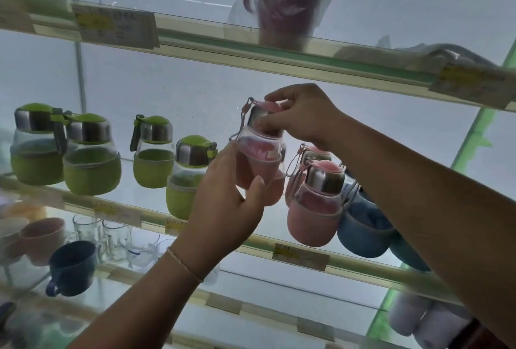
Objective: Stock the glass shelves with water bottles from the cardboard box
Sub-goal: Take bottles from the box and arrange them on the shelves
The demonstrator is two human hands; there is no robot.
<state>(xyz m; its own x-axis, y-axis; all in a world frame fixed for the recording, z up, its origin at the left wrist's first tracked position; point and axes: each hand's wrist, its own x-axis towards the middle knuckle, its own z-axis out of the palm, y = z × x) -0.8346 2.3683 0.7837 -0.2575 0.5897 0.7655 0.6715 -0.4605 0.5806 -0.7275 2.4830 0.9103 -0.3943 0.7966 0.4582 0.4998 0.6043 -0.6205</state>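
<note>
Head view, left hand (pixel 223 203) grip grasping pink-sleeved glass bottle (pixel 258 158) base, right hand (pixel 303 115) grip pinching its steel collar, above glass shelf (pixel 363 265).

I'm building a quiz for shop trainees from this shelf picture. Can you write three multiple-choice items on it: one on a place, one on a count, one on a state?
1. Where do the green bottles stand relative to the held pink bottle?
A. to its left
B. to its right
C. on the shelf above

2. How many green bottles show on that shelf?
A. two
B. four
C. six

3. How is the pink bottle held?
A. left hand only
B. right hand only
C. both hands

Answers:
1 A, the green bottles line the middle shelf left of the pink bottle.
2 B, four green caps are visible.
3 C, the left hand grips its base and the right hand grips its metal cap.
</note>
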